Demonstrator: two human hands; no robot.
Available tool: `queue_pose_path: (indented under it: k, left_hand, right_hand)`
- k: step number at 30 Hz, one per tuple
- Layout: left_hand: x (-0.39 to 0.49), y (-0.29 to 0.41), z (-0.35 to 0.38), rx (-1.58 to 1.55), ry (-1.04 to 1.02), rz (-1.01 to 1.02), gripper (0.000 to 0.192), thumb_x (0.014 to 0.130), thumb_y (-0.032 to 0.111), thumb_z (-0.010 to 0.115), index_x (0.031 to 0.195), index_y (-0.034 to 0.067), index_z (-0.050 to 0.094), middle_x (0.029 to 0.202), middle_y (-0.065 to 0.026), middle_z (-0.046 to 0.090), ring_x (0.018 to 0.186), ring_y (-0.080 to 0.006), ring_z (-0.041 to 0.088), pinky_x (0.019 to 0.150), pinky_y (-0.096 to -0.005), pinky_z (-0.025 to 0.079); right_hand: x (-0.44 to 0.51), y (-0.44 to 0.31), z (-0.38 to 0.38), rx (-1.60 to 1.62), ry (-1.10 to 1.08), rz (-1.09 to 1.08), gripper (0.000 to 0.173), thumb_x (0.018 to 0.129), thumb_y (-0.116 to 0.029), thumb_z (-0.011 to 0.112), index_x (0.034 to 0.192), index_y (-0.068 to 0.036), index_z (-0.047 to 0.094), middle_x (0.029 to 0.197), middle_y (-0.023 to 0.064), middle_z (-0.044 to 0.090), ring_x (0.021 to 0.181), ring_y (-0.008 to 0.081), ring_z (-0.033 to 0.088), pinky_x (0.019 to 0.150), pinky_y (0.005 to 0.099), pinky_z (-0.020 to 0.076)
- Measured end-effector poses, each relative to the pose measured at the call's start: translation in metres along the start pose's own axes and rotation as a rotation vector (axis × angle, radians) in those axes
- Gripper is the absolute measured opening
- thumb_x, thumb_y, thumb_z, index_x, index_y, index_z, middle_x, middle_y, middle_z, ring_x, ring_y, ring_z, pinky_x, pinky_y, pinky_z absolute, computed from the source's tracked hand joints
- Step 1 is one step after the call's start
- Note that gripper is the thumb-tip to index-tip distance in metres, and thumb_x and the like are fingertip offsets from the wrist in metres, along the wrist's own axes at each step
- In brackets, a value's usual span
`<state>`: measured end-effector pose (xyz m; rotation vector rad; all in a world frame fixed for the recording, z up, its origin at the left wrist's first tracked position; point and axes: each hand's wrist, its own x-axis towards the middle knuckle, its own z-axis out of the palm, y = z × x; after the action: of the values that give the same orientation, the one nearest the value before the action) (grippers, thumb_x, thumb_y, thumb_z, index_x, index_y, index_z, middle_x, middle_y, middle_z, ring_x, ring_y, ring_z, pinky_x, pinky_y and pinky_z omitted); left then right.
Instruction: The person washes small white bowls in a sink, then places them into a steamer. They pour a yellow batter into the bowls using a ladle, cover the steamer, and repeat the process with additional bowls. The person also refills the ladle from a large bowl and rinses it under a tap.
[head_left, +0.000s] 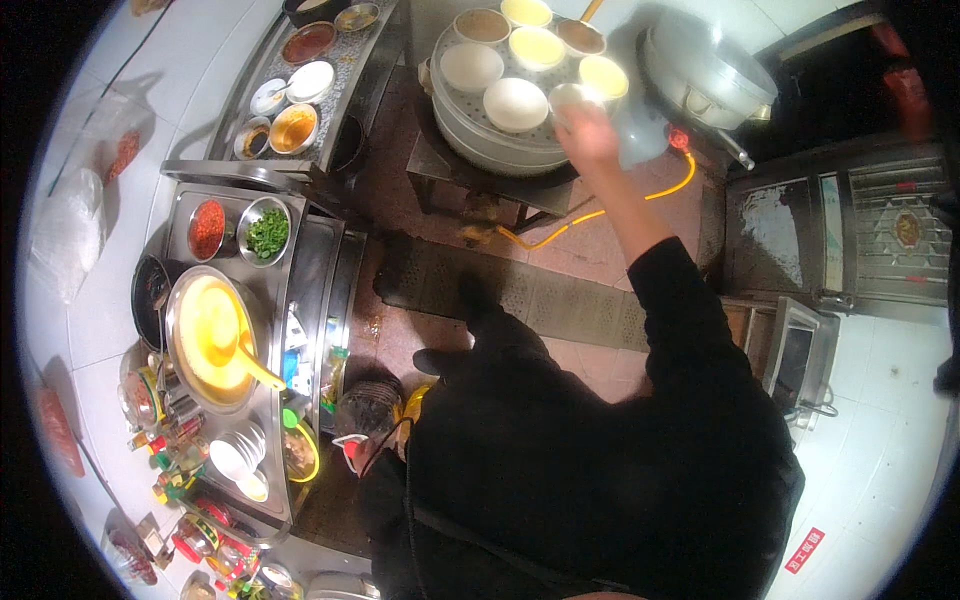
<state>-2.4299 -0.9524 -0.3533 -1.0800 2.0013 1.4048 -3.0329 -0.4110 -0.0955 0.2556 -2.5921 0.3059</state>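
My right hand (589, 139) is at the near right edge of a large round metal steamer (487, 146), its fingers at the rim of a white bowl (571, 97). Blur hides how firmly they grip. Beside it on the perforated steamer plate sit a white bowl (516, 105) and another pale bowl (472, 67). Farther back are bowls of pale yellow content (537, 48) and bowls of brown content (482, 26). My left hand is out of view. On the steel counter at the left stands a metal basin of yellow liquid (199, 337) with a yellow ladle (259, 366) in it.
A big metal lid or pot (709, 67) stands right of the steamer. A yellow gas hose (555, 231) crosses the floor below. The left counter holds a bowl of chopped greens (267, 233), a red-filled bowl (207, 229) and stacked white bowls (236, 454). A floor grate (562, 289) lies between.
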Motion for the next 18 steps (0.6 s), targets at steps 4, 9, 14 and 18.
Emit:
queue_pose_path:
  k: [4, 9, 14, 18]
  left_hand:
    - [0.001, 0.039, 0.002, -0.023, 0.007, 0.090, 0.032, 0.095, 0.024, 0.067, 0.117, 0.000, 0.062, 0.093, -0.0133, 0.069, 0.078, -0.0218, 0.067, 0.065, -0.0334, 0.055]
    - [-0.014, 0.063, 0.020, -0.271, 0.075, 0.029, 0.031, 0.090, 0.023, 0.066, 0.107, -0.002, 0.067, 0.079, -0.0124, 0.068, 0.071, -0.0237, 0.067, 0.063, -0.0370, 0.054]
    - [-0.015, 0.032, 0.030, -0.150, -0.004, -0.080, 0.029, 0.091, 0.025, 0.064, 0.105, -0.001, 0.067, 0.079, -0.0115, 0.067, 0.070, -0.0224, 0.067, 0.060, -0.0371, 0.053]
    - [-0.020, 0.016, 0.031, -0.068, 0.008, -0.101, 0.030, 0.091, 0.026, 0.064, 0.104, -0.001, 0.067, 0.078, -0.0118, 0.067, 0.070, -0.0227, 0.067, 0.061, -0.0374, 0.053]
  right_hand:
    - [0.012, 0.001, 0.017, -0.002, 0.002, -0.070, 0.013, 0.080, -0.017, 0.071, 0.091, -0.011, 0.068, 0.096, 0.0097, 0.066, 0.093, 0.0331, 0.064, 0.078, 0.0464, 0.0553]
    - [0.018, 0.005, 0.029, -0.070, 0.006, -0.055, 0.008, 0.081, -0.017, 0.066, 0.085, -0.010, 0.067, 0.093, 0.0114, 0.065, 0.087, 0.0341, 0.065, 0.073, 0.0468, 0.0554]
    - [0.020, 0.005, 0.035, -0.116, -0.034, -0.008, 0.010, 0.083, -0.020, 0.066, 0.081, -0.010, 0.068, 0.088, 0.0129, 0.065, 0.081, 0.0358, 0.066, 0.071, 0.0472, 0.0557]
    - [0.030, -0.002, 0.026, -0.138, -0.210, 0.135, 0.016, 0.084, -0.023, 0.067, 0.084, -0.008, 0.071, 0.088, 0.0132, 0.069, 0.081, 0.0364, 0.067, 0.071, 0.0460, 0.0561]
